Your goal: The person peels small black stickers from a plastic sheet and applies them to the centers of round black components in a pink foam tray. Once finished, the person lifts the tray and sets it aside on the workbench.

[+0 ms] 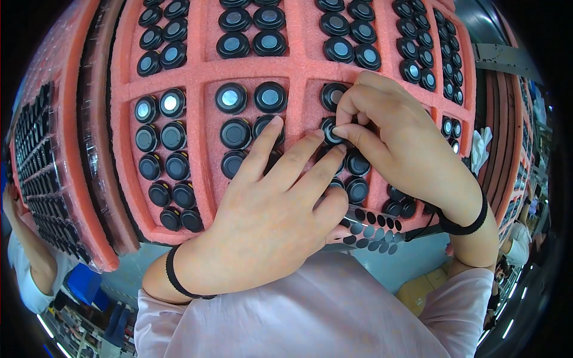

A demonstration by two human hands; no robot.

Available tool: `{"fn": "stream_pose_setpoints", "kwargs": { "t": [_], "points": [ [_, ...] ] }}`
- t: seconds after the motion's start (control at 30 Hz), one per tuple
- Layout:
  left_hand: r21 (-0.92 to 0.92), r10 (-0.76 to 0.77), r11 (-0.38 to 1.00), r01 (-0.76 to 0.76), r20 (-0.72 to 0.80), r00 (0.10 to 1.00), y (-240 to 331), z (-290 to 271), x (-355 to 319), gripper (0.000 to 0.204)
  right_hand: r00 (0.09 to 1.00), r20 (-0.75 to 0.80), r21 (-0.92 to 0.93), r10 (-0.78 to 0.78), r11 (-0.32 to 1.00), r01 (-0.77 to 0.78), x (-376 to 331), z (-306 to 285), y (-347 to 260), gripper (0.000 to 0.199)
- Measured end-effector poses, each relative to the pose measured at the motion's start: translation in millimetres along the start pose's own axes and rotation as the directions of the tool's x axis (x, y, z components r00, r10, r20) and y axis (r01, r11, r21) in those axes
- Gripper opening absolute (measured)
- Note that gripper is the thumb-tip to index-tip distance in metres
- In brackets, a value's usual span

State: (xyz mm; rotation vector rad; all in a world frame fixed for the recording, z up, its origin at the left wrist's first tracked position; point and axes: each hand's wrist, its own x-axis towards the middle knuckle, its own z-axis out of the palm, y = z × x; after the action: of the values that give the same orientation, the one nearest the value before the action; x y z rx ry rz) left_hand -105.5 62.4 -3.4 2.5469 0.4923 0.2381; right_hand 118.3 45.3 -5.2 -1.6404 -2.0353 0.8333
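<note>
Rows of round black parts [236, 133] with flat disc centres, some shiny silver and some dark, sit in the cells of a pink foam tray [239, 70]. My left hand [268, 203] lies palm down across the middle cells. Its outer fingers stretch over the parts, while thumb and curled index pinch a clear sheet of round dark stickers [373, 230] at the tray's near edge. My right hand [394, 125] is closed in a pinch at one black part [329, 130], thumb tip on its face. Whatever small thing those fingertips hold is hidden.
Another pink foam tray [65, 137] with black parts, wrapped in clear film, stands at the left. Stacked dark and pink layers [498, 125] rise at the right, beside a white glove [480, 149]. Another person's arm [30, 244] reaches in at far left.
</note>
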Motion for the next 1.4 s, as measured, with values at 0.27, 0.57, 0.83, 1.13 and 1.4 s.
{"fn": "stream_pose_setpoints", "kwargs": {
  "t": [0.27, 0.57, 0.83, 1.13, 1.4],
  "points": [
    [-0.008, -0.006, 1.0, 0.006, 0.017, 1.0, 1.1, -1.1, -0.3, 0.041, 0.996, -0.068, -0.04, -0.053, 0.998, 0.051, 1.0, 2.6, 0.6, 0.013],
    [-0.023, 0.055, 0.998, -0.058, -0.109, 0.992, -1.3, 3.6, 1.3, 0.04, 0.999, -0.004, 0.066, 0.052, 0.996, -0.052, -25.1, -32.0, -20.9, 0.013],
    [-0.067, 0.095, 0.992, -0.11, -0.195, 0.976, 3.9, -0.8, 2.8, 0.038, 0.983, 0.176, 0.281, 0.049, 0.955, -0.098, -63.7, -35.8, -33.2, 0.021],
    [-0.005, 0.145, 0.988, -0.153, -0.285, 0.948, 18.2, 3.4, 5.4, 0.04, 0.999, 0.033, 0.192, 0.042, 0.98, -0.047, -82.1, -26.3, -38.0, 0.028],
    [0.007, 0.138, 0.99, -0.141, -0.255, 0.957, 21.2, -3.0, 9.5, 0.035, 1.0, -0.005, 0.14, 0.028, 0.99, -0.027, -81.1, -22.3, -37.9, 0.024]
  ]
}}
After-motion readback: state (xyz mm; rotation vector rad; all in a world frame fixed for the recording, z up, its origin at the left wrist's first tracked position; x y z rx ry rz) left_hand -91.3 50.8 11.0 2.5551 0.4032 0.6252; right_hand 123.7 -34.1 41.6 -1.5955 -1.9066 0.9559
